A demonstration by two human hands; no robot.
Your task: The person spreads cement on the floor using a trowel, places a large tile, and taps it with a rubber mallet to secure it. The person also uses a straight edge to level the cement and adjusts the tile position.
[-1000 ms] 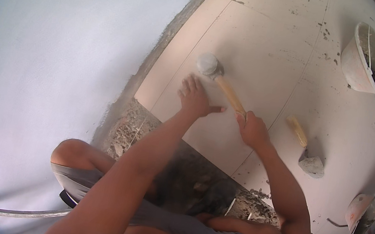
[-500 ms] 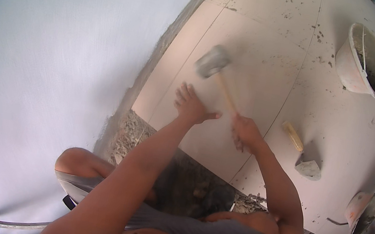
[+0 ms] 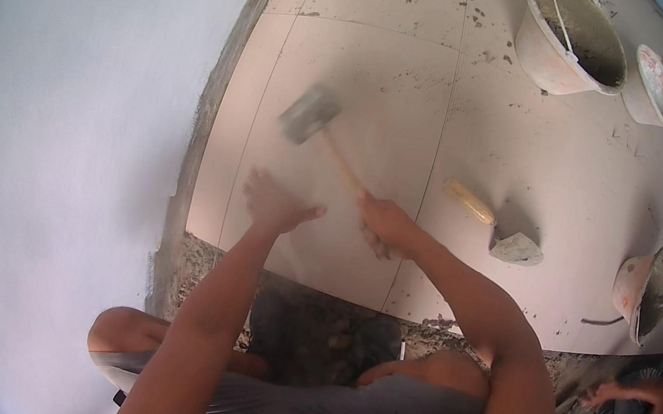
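Gripped by its wooden handle in my right hand (image 3: 386, 225) is a mallet (image 3: 311, 113) with a dark, blocky head, blurred by motion. The head hangs over a large pale floor tile (image 3: 332, 252), and I cannot tell whether it touches the surface. My left hand (image 3: 277, 203) is spread flat on or just over the same tile, below the mallet head, its fingers apart and slightly blurred. To the right of my right hand lies a trowel (image 3: 517, 248) with a yellowish handle and a mortar-smeared blade.
A large mortar bucket (image 3: 545, 54) and a small white pail (image 3: 647, 90) stand at the far right. Another bucket (image 3: 630, 286) lies tipped nearer. A pale wall (image 3: 85, 93) rises at left. Rough ground borders the tiles near my knees. A person's arm (image 3: 631, 393) shows at lower right.
My view has turned, so the floor, buckets and trowel sit further left or higher in the picture. Both hands keep their poses; the mallet stays in my right hand. More of the other person shows.
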